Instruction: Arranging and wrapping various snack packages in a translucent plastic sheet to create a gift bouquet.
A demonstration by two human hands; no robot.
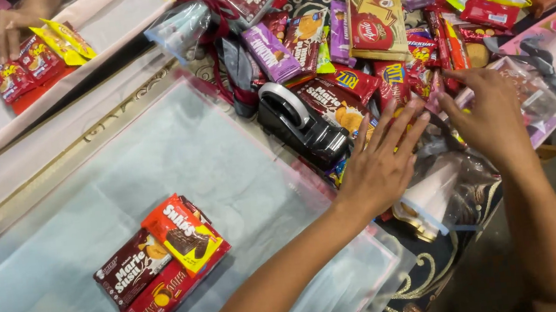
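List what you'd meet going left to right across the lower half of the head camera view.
Stacked brown, red and orange snack packets → black tape dispenser → left hand → right hand.

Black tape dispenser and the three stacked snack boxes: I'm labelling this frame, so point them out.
Black tape dispenser [302, 127], head view, on its body.
Three stacked snack boxes [160, 263], head view, on the middle of the stack.
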